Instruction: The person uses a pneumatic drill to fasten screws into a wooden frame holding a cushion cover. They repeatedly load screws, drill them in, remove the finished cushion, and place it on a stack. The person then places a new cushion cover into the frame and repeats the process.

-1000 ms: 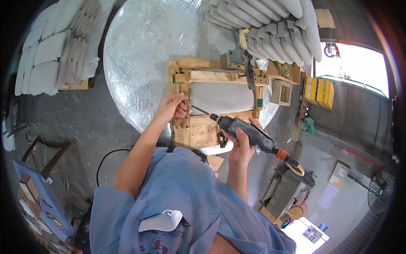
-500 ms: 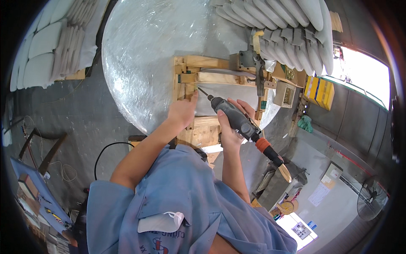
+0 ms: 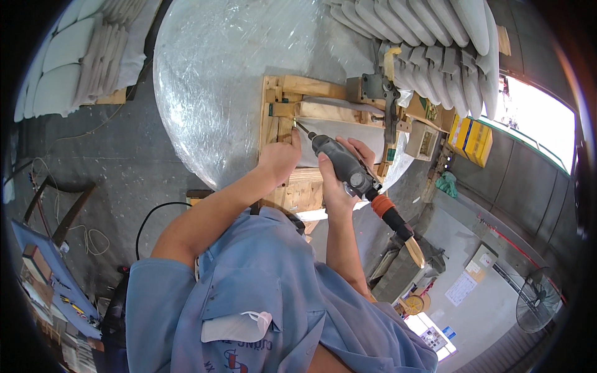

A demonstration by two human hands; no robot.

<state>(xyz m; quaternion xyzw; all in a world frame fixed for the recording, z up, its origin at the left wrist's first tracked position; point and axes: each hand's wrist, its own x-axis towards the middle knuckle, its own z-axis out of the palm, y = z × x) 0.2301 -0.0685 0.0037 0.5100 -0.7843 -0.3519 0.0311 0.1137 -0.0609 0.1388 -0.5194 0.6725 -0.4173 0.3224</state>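
R hand [image 3: 339, 191] is wrapped round the body of a dark-grey pwr driver [image 3: 346, 163] w/ an orange collar – thumb on the near side, fingers over the far side. Driver sits tilted above a wooden jig [image 3: 313, 87], its bit [image 3: 301, 127] aimed at approx. 10–11 o'clock (12 = top of view), tail end at 5.

L hand [image 3: 281, 160] is on the jig's 9 o'clock side, one finger stretched to 12, its tip just beside the bit's end; can't tell if it pinches anything or if the bit touches. Hands are apart, close tog. over the jig.

Inside the jig: a flat grey panel [image 3: 362, 132], partly hidden by the driver. Metal clamp [image 3: 390, 112] at the jig's 2 o'clock, grey padded pieces [image 3: 429, 25] stacked beyond it, yellow box [image 3: 470, 140] at 3. Jig lies on a round, plastic-wrapped surface [image 3: 211, 93].
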